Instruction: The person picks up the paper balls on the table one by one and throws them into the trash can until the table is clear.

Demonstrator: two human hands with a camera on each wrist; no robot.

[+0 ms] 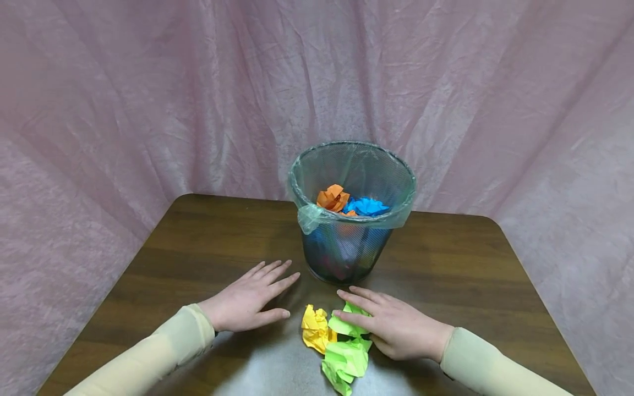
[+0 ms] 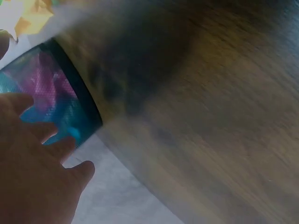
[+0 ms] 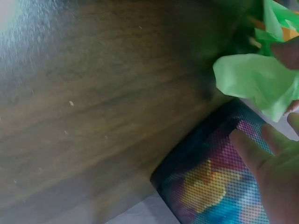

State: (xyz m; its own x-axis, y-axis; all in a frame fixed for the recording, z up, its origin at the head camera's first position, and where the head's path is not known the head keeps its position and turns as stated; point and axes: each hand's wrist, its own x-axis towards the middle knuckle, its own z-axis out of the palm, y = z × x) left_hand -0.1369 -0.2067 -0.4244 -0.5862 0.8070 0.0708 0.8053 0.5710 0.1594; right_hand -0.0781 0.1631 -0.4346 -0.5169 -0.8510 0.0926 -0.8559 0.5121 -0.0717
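My left hand is palm down left of the yellow crumpled paper, its fingers spread and holding nothing. My right hand reaches in from the right, with straight fingers over a light green crumpled paper. A second light green crumpled paper lies just in front of it, nearer the table's front. In the right wrist view, the green paper shows beside the fingers, which are extended. The left wrist view has the left hand with fingers apart, overlapping the bin.
Behind the hands stands a dark mesh wastebasket lined with a pale green bag. Orange and blue crumpled paper lie inside. The brown wooden table has rounded far corners; a pink curtain hangs behind it.
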